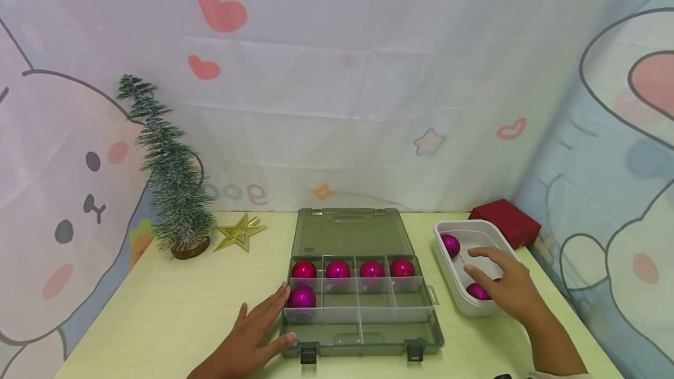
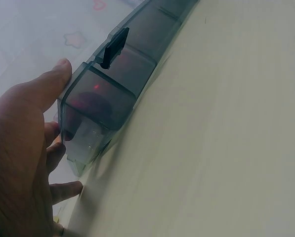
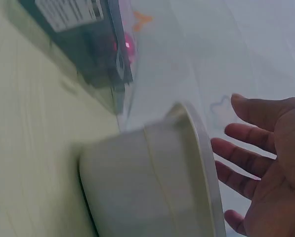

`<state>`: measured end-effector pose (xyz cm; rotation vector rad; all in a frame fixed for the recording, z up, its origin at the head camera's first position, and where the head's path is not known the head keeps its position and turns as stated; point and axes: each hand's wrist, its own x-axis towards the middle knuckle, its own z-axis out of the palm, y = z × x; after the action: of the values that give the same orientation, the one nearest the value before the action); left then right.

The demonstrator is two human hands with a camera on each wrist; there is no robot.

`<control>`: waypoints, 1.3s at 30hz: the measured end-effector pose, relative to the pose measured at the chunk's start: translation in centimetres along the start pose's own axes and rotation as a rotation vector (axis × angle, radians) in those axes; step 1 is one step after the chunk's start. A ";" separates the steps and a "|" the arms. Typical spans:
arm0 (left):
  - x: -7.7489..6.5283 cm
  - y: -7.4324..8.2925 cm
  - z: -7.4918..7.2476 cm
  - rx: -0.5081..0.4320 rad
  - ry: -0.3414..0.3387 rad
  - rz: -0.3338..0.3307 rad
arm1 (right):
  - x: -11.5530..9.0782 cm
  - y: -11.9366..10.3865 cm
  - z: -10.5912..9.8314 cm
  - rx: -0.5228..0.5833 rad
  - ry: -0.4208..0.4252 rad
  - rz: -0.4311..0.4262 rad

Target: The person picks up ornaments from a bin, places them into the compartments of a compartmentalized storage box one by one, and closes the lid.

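Five baubles [image 1: 338, 269] sit in the divided case [image 1: 397, 332], lid [image 1: 351, 231] toward the worktop's [image 1: 158, 314] back edge, left hand [image 1: 251, 335] touching the case's left side, fingers straight. By the right edge, the right hand [image 1: 512, 288] hovers over the white tub [image 1: 473, 307] of purple baubles [image 1: 450, 245], grip loosely parted, nothing held!

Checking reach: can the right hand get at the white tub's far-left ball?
Probably yes: the right hand hovers over the open white tub, with nothing visible between it and that ball.

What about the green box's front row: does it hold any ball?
No, both front compartments are empty; five balls sit in the rows behind.
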<state>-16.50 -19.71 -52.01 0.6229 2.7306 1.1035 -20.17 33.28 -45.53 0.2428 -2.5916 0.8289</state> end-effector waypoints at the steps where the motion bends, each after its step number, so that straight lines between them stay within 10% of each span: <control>1: 0.0 0.0 0.0 0.000 -0.001 -0.001 | -0.2 0.4 -0.4 -0.007 -0.004 0.009; 16: 0.0 0.0 -0.2 0.009 -0.005 -0.003 | -1.3 4.8 -2.5 -0.018 -0.097 0.240; 39: -0.1 0.3 -0.3 0.003 -0.010 0.001 | -1.5 5.8 -1.6 -0.143 -0.120 0.234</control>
<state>-16.39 -19.68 -51.58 0.6293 2.7243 1.0935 -19.96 39.00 -48.00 -0.0559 -2.8156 0.7207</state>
